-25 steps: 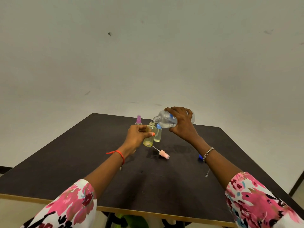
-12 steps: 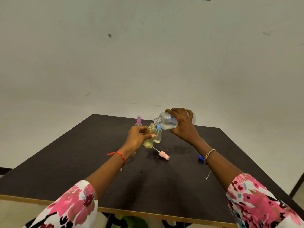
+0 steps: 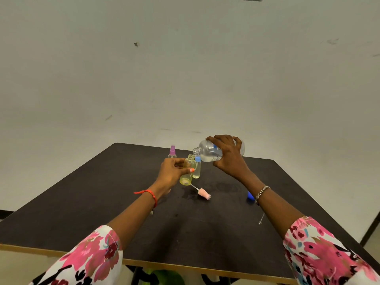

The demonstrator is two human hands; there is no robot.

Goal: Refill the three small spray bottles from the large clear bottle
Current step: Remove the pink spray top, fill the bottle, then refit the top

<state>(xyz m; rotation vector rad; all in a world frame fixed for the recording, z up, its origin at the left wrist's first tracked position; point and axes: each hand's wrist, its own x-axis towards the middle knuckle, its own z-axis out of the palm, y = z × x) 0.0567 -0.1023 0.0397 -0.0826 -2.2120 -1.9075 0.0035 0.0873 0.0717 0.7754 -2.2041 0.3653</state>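
Note:
My right hand grips the large clear bottle, tipped on its side with its open neck pointing left, just above the mouth of a small yellowish bottle. My left hand holds that small bottle, uncapped and slightly tilted, lifted off the table. Right behind it stands a small bottle with a blue cap. A small bottle with a purple spray cap stands farther back left. A pink spray cap with its tube lies on the table below the held bottle.
The dark table has a light wooden front edge. A blue cap lies partly hidden behind my right wrist. A thin chain-like piece lies near the right forearm. A plain wall rises behind the table.
The small yellowish bottle in my left hand has risen and tilted closer under the large bottle's neck. The large bottle has stayed tipped in nearly the same place.

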